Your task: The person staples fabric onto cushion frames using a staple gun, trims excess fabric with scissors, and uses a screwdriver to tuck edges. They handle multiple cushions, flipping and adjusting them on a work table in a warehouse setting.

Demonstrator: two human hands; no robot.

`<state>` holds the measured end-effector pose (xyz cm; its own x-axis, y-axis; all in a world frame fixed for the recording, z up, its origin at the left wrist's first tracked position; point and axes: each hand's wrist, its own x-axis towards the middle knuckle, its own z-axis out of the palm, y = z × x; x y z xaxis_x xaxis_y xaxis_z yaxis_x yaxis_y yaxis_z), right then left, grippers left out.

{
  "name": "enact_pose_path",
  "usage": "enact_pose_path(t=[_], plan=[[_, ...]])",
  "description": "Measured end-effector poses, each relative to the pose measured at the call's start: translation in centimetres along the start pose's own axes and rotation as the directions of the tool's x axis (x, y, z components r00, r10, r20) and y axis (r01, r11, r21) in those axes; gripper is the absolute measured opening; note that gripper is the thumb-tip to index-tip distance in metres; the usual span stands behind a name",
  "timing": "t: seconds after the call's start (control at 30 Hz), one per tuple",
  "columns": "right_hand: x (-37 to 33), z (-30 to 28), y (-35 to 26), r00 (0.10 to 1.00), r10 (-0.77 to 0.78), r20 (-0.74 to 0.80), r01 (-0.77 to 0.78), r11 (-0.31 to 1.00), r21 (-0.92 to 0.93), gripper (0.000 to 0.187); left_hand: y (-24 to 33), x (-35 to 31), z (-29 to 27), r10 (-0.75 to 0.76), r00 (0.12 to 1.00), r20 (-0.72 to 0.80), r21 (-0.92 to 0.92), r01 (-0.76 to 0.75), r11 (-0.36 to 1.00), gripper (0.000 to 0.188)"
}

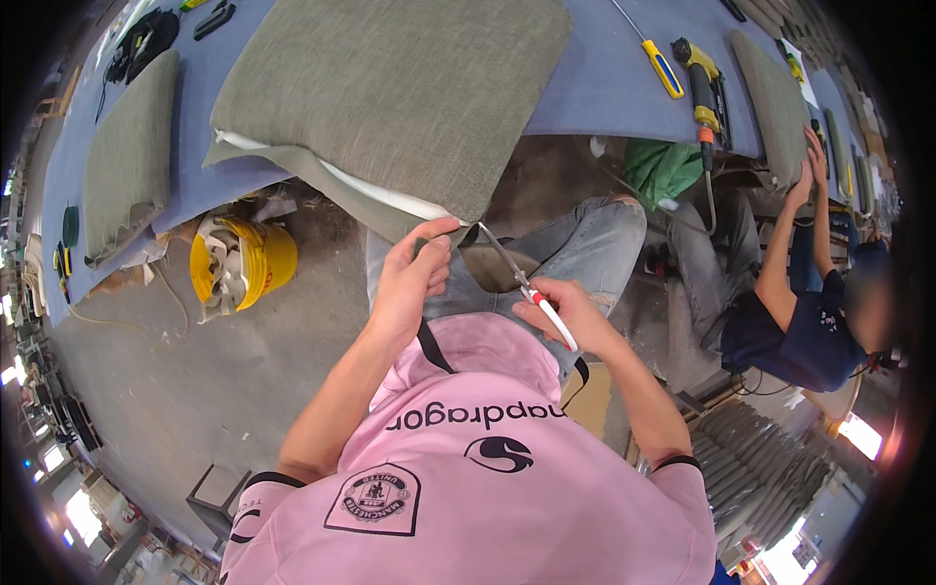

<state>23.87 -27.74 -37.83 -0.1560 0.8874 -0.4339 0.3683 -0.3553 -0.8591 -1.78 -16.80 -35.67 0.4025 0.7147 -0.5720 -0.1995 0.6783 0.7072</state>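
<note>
A large grey-green cushion (390,88) lies on the blue-covered table, its near edge hanging over toward me. Along that edge the fabric gapes, and white filling (380,195) shows in the slit. My left hand (414,273) pinches the fabric at the cushion's near corner, fingers closed. In my right hand (570,312) is a pair of scissors (554,314) with red-and-white handles. The blades point up and left, their tips at the corner beside my left fingers. Whether the blades touch the fabric, I cannot tell.
On the blue table (604,97) lie a yellow-and-blue screwdriver (663,70) and a yellow-black air tool (700,83) with a hose. Another cushion (132,156) rests at left. A yellow bucket (268,261) stands below. At right, a co-worker (799,312) handles a cushion (770,107).
</note>
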Motion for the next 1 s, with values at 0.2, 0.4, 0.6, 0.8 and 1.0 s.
enact_pose_path(t=[0.2, 0.4, 0.6, 0.8, 1.0], plan=[[-0.4, 0.2, -0.4, 0.999, 0.033, 0.017, -0.033, 0.999, 0.004, 0.034, 0.4, -0.5, 0.3, -0.057, 0.998, 0.013, -0.12, 0.058, 0.991, 0.038], [-0.9, 0.7, -0.8, 1.0, 0.01, -0.011, -0.01, 1.0, -0.006, 0.047, -0.2, -0.5, 0.5, -0.055, 0.998, -0.04, -0.066, 0.052, 0.996, 0.034], [-0.7, 0.9, -0.4, 0.998, 0.044, 0.033, -0.044, 0.999, -0.008, 0.035, -1.7, 1.3, 0.5, -0.004, 0.986, -0.164, -0.041, -0.002, 0.999, 0.028], [-0.3, 1.0, -2.3, 0.995, 0.036, 0.096, -0.026, 0.994, -0.107, 0.041, -1.8, 2.0, 1.1, 0.026, 0.973, -0.229, -0.034, -0.035, 0.999, 0.023], [0.7, 0.7, -3.8, 0.978, 0.185, 0.099, -0.169, 0.973, -0.156, 0.059, -1.0, 1.8, 1.0, -0.008, 0.981, -0.195, -0.117, -0.015, 0.993, 0.018]])
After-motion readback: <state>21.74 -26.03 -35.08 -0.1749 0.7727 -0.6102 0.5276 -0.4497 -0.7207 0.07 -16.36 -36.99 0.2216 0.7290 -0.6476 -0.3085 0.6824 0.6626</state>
